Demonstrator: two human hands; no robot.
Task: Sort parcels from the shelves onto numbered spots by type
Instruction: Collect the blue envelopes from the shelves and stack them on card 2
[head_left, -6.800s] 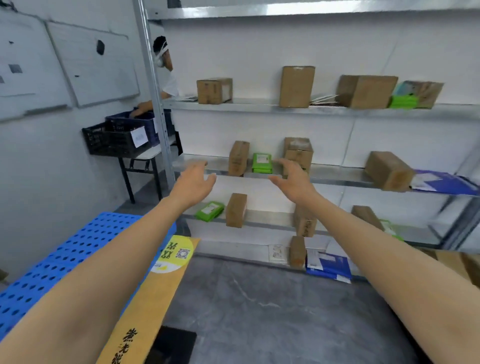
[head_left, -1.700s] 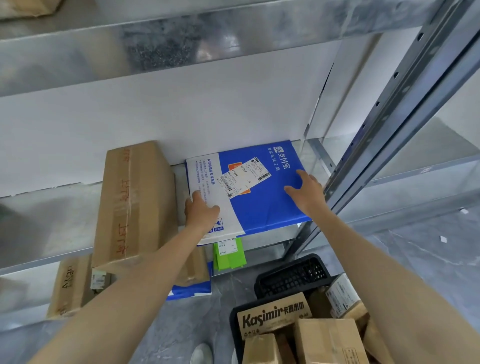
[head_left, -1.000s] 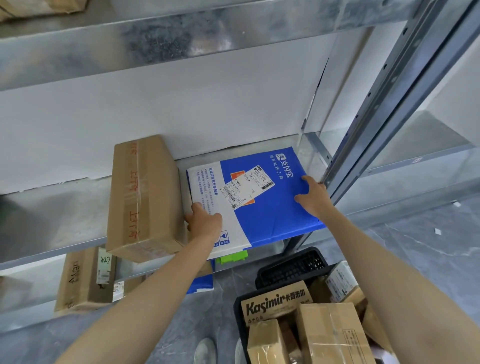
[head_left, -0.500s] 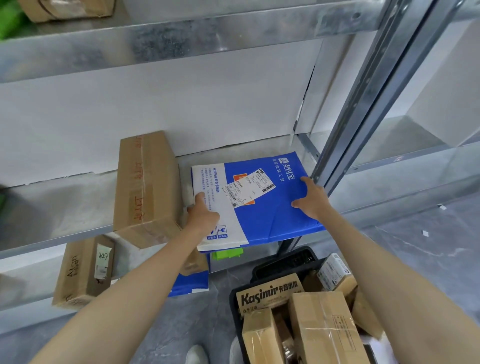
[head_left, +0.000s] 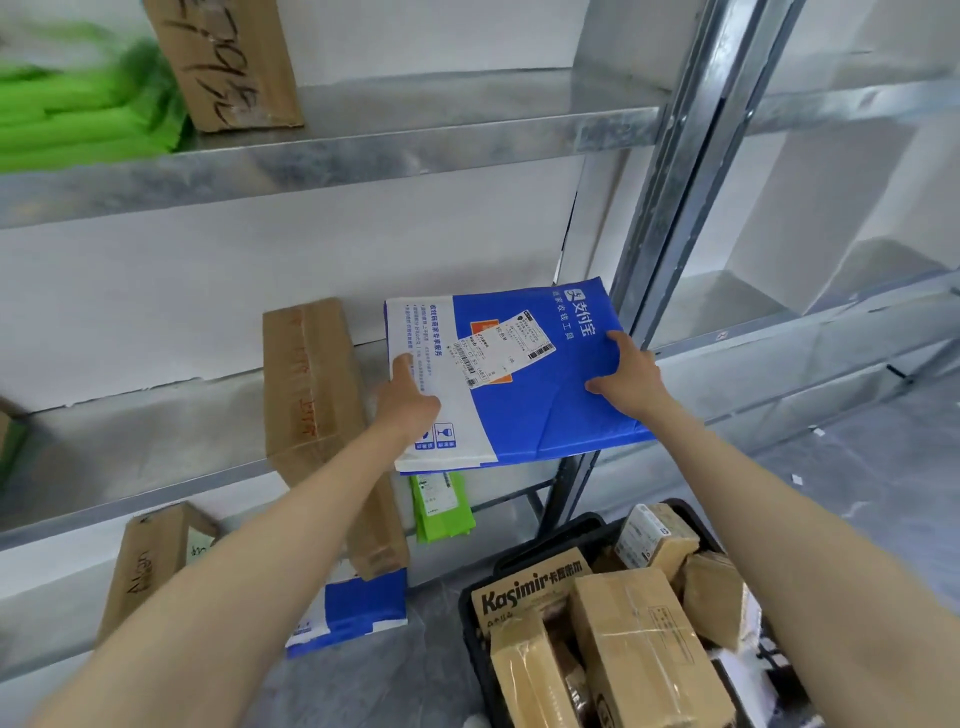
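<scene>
**Blue mailer sliding off mid shelf, both hands on it**

Since the earlier frames the blue-and-white mailer (head_left: 524, 410) has come fwd toward the person. Its near edge now sits about level w/ the front end of the cardboard box (head_left: 306, 374) just to its left, and overhangs the shelf (head_left: 130, 452) lip.

The L hand (head_left: 413, 405) grips the white left edge w/ thumb on top; its fingers are hidden beneath. The R hand (head_left: 631, 379) holds the blue right edge w/ thumb and forefinger spread on top. Whether the rest curl under, can't tell.

Key relation: the mailer's long axis runs front-to-back into the shelf, far end angled slightly right. The hands sit on opposite long edges, on the near half, so neither is nearer than the other.

Next move, prob.: draw it straight back along that axis. The R hand is just beside the upright post (head_left: 670, 208), so little room on that side. A black crate (head_left: 550, 535) of boxes sits below. No numbered spots in view.
</scene>
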